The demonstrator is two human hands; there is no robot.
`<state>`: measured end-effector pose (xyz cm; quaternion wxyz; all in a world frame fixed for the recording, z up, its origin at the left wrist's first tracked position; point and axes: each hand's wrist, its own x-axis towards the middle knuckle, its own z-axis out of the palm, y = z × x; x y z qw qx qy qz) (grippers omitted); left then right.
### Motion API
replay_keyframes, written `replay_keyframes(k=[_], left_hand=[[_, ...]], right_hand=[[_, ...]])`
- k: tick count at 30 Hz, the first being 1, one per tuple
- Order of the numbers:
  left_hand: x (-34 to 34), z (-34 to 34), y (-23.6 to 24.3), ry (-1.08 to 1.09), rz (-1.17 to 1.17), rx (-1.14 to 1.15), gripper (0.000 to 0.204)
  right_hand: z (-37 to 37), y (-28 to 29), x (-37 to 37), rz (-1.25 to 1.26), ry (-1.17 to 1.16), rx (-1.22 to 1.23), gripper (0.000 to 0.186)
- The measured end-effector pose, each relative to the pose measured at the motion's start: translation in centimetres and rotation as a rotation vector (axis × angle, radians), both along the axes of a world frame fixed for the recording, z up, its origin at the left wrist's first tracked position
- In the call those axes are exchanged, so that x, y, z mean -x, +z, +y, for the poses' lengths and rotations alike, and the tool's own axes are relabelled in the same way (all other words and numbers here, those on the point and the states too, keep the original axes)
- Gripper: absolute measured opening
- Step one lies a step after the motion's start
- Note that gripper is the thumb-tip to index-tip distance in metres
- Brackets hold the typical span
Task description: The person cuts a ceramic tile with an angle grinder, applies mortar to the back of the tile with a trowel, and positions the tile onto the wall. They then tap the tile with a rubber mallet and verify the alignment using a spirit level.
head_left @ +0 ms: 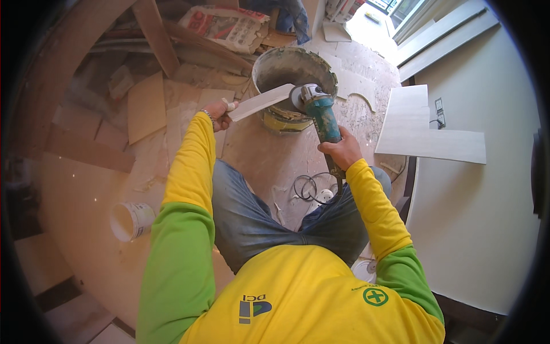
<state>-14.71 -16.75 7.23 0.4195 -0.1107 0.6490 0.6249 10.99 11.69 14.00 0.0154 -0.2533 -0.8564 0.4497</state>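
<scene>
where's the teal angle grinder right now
The teal angle grinder is in the right hand, right of centre in the head view, beside the flat white strip.

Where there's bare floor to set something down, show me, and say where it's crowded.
The widest patch is the dusty floor left of the white tub. A smaller one lies between the bucket and the left knee. It's crowded behind and left of the bucket, with a sack and boards, and between the knees, where the angle grinder's cord coils.
</scene>
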Motion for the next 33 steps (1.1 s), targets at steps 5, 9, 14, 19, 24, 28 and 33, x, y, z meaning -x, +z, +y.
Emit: replay_keyframes(k=[5, 9, 14, 19, 24, 28, 33], left_hand=[[-0.1, 0.1, 0.3, 0.014, 0.01, 0.031, 0.019], [-0.3, 0.1, 0.6, -0.003, 0.007, 0.013, 0.021], [-0.5, 0.1, 0.9, 0.035, -0.011, 0.021, 0.021], [-0.2, -0.1, 0.2, 0.06, -0.002, 0.013, 0.018], [0.3, -0.2, -0.5, 0.055, -0.006, 0.007, 0.018], [0.1, -0.1, -0.3, 0.055, 0.022, 0.052, 0.02], [0.1, -0.1, 0.1, 0.06, -0.005, 0.046, 0.022]], right_hand=[[1.2, 0.3, 0.0, -0.012, 0.0, 0.026, 0.065], [-1.3, 0.5, -1.2, -0.002, 0.076, 0.044, 0.067], [-3.7, 1.6, -2.2, -0.026, 0.263, -0.018, 0.069], [-2.8, 1.1, -1.2, 0.006, 0.177, 0.021, 0.072], [1.3, 1.0, 0.6, -0.072, 0.01, -0.009, 0.071], [3.2, 1.3, 1.6, -0.056, -0.054, -0.01, 0.058], [3.2, 1.5, 1.3, 0.002, -0.069, 0.035, 0.055]])
